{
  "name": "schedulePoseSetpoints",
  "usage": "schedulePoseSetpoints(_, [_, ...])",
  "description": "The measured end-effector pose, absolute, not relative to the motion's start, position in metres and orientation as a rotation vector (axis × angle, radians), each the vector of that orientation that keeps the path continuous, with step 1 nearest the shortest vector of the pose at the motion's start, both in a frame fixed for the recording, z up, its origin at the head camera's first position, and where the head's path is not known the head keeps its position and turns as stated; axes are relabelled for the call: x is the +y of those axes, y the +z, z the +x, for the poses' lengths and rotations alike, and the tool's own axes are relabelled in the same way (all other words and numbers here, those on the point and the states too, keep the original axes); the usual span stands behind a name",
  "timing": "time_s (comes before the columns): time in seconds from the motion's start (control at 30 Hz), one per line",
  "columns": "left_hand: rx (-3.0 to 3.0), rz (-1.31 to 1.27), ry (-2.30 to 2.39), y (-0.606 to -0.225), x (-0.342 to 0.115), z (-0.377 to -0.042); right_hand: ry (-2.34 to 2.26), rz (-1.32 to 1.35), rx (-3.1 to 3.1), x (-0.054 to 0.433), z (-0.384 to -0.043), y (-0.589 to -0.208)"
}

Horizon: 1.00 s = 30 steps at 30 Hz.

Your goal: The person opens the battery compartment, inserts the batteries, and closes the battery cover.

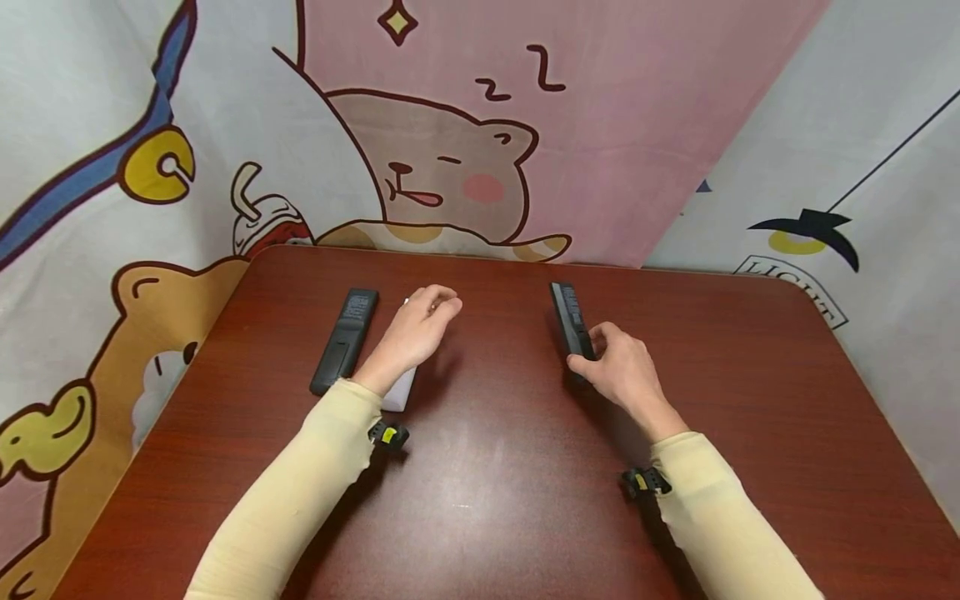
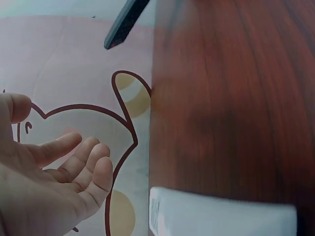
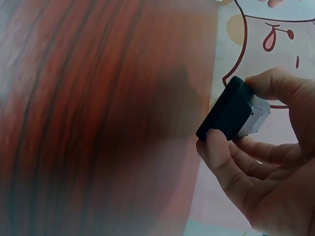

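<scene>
My right hand [image 1: 621, 367] pinches a slim black remote control [image 1: 572, 321] near its lower end, tilted above the right half of the table. In the right wrist view, thumb and fingertips grip the sides of the remote's dark end [image 3: 226, 110]. My left hand [image 1: 420, 329] holds nothing, its fingers loosely bent in the air. Below it lies a white object [image 1: 399, 392], partly hidden by the wrist; the left wrist view shows its smooth white body [image 2: 221, 214]. Another black remote control [image 1: 345, 342] lies to the left of that hand, label and battery cover up.
The table [image 1: 480, 517] has a reddish-brown wood-grain top. Behind its far edge hangs a cloth [image 1: 600, 125] printed with cartoon bears. Small dark devices [image 1: 388, 433] are strapped at both wrists.
</scene>
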State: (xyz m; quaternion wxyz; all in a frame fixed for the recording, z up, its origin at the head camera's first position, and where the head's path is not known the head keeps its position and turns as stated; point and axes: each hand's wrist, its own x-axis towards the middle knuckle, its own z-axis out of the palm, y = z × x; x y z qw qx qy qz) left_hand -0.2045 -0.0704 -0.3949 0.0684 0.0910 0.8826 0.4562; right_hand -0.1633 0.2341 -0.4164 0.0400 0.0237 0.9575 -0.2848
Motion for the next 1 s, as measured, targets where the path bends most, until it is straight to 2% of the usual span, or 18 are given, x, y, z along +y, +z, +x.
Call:
schedulePoseSetpoints(0.43, [2.760, 0.316, 1.204, -0.400, -0.090, -0.207, -0.685, 0.176, 2.913, 0.261, -0.166, -0.423])
schedulePoseSetpoints(1.0, [3.009, 0.395, 0.887, -0.411, -0.117, -0.213, -0.505, 0.125, 3.030, 0.277, -0.164, -0.432])
